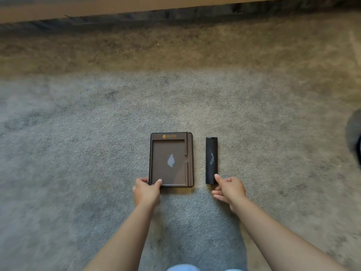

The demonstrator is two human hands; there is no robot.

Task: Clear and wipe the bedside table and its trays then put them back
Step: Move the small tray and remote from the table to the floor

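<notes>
A dark brown rectangular tray (189,159) with a gold logo at its far end lies flat on the grey carpet; a pale sheen shows in its recess. My left hand (146,190) grips its near left corner, thumb on top. To the right lies a narrow black tray (211,153), long side pointing away from me, also with a pale glint. My right hand (228,189) is at its near end, thumb touching the near right corner, fingers spread below it on the carpet side.
Grey carpet (78,153) fills the floor around both trays. A dark base edge and a brown band (136,10) run along the far side. A dark blurred object (354,137) sits at the right edge.
</notes>
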